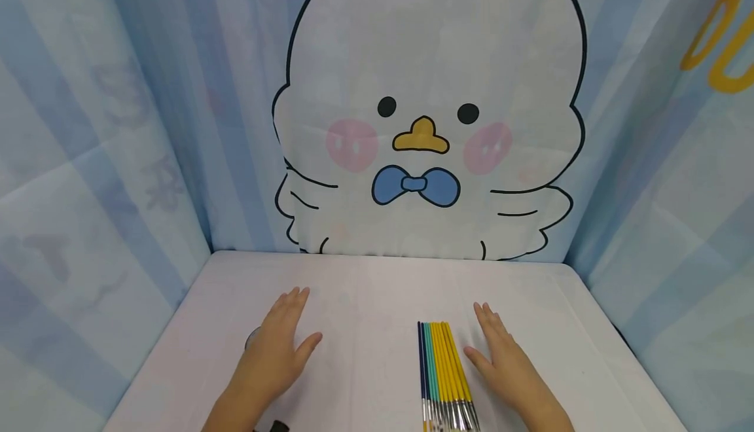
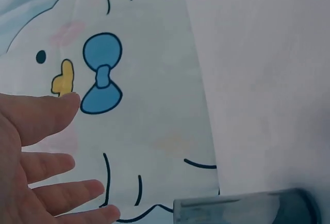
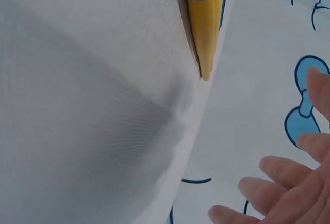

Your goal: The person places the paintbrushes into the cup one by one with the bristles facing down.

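Several paintbrushes lie side by side on the white table, with dark blue, teal and yellow handles pointing away and silver ferrules toward me. Just right of them, my right hand hovers with fingers spread, touching nothing. In the right wrist view, a yellow brush handle shows apart from the fingers. My left hand is held out with straight fingers and holds nothing. Mostly hidden behind it is a clear rounded object; the left wrist view shows a clear glass-like cylinder near that hand.
A small black object is cut off at the bottom edge near the left forearm. The white table ends at a cloth backdrop with a cartoon bird. Striped blue curtains stand at both sides.
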A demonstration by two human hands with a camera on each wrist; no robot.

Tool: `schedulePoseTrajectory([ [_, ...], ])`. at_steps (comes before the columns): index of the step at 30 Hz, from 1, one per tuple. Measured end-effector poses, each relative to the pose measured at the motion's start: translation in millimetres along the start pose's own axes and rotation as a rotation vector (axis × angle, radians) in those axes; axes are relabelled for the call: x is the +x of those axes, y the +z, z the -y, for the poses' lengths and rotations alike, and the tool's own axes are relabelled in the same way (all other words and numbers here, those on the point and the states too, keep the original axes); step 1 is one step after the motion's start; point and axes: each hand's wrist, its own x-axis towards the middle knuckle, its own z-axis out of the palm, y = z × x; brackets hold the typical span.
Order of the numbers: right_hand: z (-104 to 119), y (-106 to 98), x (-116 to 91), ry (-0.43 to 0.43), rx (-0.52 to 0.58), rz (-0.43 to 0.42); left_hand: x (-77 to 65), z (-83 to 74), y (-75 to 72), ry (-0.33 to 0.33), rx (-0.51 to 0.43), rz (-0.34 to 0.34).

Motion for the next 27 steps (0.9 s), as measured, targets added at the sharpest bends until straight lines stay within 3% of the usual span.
schedulePoseTrajectory([
  [5, -1.0, 1.7, 1.8, 0.022, 0.036, -0.002, -0.7, 12.7, -17.4, -0.058, -0.024, 0.021],
  [13, 0.2, 2.8, 2.5, 0.050, 0.048, -0.014, -0.9, 36.8, -41.5, -0.215, -0.120, 0.095],
  [16, 0.8, 2.5, 2.2, 0.053, 0.080, -0.041, -1.2, 47.6, -48.1, -0.271, -0.149, 0.092],
  [22, -1.5, 4.7, 4.8, 0.055, 0.156, -0.074, -5.0, 66.9, -58.6, -0.318, -0.181, 0.054],
  [27, -4.6, 6.2, 8.4, 0.077, 0.173, -0.083, -8.0, 80.9, -62.3, -0.384, -0.304, 0.042],
])
